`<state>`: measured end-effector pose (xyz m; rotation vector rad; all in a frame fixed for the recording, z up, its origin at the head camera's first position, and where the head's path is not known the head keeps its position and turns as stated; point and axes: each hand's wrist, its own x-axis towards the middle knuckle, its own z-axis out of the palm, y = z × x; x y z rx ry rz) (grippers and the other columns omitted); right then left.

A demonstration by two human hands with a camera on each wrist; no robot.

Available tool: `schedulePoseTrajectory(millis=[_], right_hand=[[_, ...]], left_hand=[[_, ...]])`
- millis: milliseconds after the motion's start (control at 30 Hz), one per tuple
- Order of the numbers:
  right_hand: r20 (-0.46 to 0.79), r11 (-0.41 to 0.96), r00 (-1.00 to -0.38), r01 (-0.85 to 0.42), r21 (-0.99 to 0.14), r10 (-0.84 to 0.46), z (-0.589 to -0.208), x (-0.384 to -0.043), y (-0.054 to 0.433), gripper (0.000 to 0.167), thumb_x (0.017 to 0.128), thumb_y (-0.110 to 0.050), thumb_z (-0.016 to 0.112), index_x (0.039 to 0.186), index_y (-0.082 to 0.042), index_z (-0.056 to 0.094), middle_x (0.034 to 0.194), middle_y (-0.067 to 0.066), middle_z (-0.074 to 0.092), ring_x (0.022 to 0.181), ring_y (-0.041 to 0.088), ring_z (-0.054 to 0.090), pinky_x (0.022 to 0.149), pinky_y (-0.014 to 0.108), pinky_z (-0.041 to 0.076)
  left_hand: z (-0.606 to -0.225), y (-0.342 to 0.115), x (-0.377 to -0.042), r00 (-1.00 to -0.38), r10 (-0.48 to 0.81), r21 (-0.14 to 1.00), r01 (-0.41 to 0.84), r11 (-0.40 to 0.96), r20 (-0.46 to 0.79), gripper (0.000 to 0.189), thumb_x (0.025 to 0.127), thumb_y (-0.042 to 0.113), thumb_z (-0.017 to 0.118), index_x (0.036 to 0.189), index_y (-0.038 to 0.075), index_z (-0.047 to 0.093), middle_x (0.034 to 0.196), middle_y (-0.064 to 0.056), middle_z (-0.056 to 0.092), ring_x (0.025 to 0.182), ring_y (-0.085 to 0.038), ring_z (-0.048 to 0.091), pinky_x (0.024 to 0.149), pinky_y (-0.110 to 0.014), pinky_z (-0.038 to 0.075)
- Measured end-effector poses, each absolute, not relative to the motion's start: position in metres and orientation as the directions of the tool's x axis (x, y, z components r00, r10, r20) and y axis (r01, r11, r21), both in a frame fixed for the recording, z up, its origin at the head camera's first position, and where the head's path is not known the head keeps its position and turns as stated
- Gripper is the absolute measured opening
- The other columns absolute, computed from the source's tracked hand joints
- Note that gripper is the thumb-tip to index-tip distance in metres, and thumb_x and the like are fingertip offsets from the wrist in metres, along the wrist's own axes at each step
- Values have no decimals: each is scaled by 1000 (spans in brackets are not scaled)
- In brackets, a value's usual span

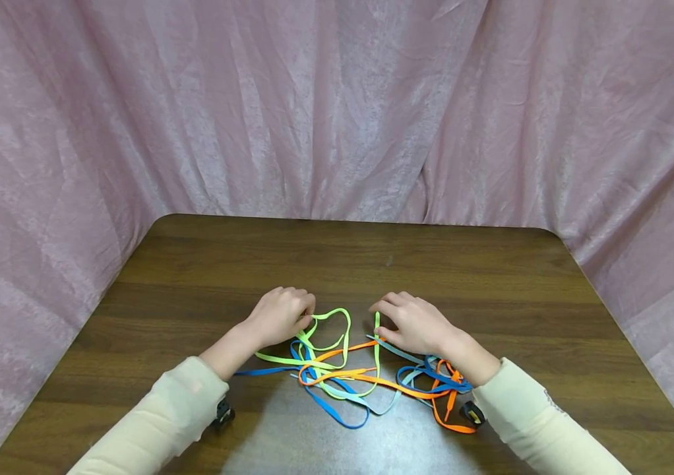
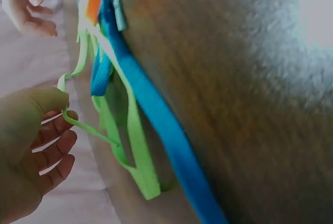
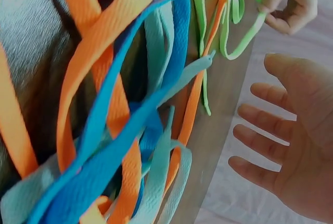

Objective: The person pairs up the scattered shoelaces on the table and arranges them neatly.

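Note:
In the head view, several flat shoelaces lie in a loose tangle between and below the two hands. My left hand (image 1: 282,316) pinches a yellow-green shoelace (image 2: 148,182) between thumb and index finger, and a loop of it trails rightward. My right hand (image 1: 411,323) hovers at the tangle's far right side, fingers apart and holding nothing in the right wrist view. A free end of the yellow-green lace points up near its thumb. An orange shoelace (image 1: 399,384), a blue shoelace (image 3: 179,36) and a pale turquoise shoelace (image 3: 156,182) cross one another, bunched mostly below the right hand.
The laces lie on a brown wood-grain table (image 1: 194,264) with rounded far corners. A pink velvety curtain (image 1: 337,112) hangs behind it and along both sides. Black wrist devices show under each pale sleeve (image 1: 159,409). Light glares off the tabletop near the front.

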<state>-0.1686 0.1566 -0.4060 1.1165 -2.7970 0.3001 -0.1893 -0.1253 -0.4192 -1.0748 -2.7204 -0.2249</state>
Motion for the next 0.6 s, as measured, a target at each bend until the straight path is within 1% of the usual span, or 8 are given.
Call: schedulePoseTrajectory(millis=[167,333,433,600], right_hand=[[165,694,-707,-707,-137,-688,-407,-165,149,30,86,-34,62,111,-16,63,105,-2,60,92,19,57,74,35,48],[159,670,-685,-729,-139,-711,-409,-162,140,29,85,-32,63,110,-17,63,104,-2,60,94,20,57,76,36,48],[169,650,-661,-750,-120,-731,-410,-159,134,29,84,-32,63,110,-18,63,102,-4,59,92,18,56,75,35,48],[197,605,-608,-792,-83,-769,-411,-154,122,28,83,-34,65,106,-19,64,96,-7,58,86,14,55,69,31,47]], left_hand=[[-414,-132,-190,-731,633,64,666,743,254,15,78,11,65,71,19,55,68,11,52,56,-6,42,54,-24,34],[-411,-141,-189,-755,606,94,642,761,249,15,79,13,66,71,20,55,67,11,51,55,-5,40,52,-23,35],[-411,-147,-189,-770,587,113,625,773,249,15,80,13,66,72,19,56,67,11,51,55,-4,40,50,-23,35],[-411,-157,-189,-791,557,141,599,788,253,16,79,11,66,71,20,55,66,11,48,55,-5,40,48,-22,34]])
